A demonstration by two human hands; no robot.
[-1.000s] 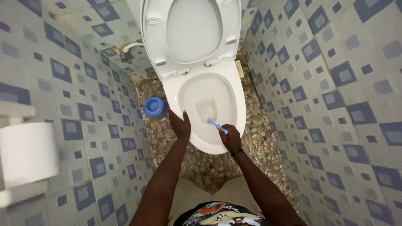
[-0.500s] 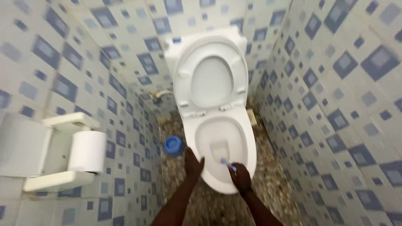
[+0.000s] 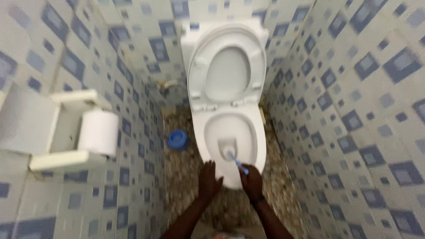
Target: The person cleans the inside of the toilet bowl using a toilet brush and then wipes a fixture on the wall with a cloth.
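The blue brush (image 3: pixel 234 161) reaches down into the white toilet bowl (image 3: pixel 261 148), its head near the drain opening at the bottom and its handle slanting back up over the front rim. The right hand (image 3: pixel 252 182) grips the handle's end with fingers curled shut around it, a grip that lets the brush head press against the inner wall. The left hand (image 3: pixel 209 179) sits at the front left edge of the bowl with fingers spread wide, holding nothing, apparently steadying against or just above the rim; the blur hides whether it touches.

The seat and lid (image 3: pixel 226 73) stand raised against the tank, leaving the bowl open to the brush. On the pebbled floor (image 3: pixel 186 177) to the left, near the bowl's base, stands a round blue holder (image 3: pixel 177 139), apart from both hands. A paper roll (image 3: pixel 98 132) hangs in a white wall bracket further left. Tiled walls (image 3: pixel 345 110) close in tightly on both sides, leaving little elbow room.
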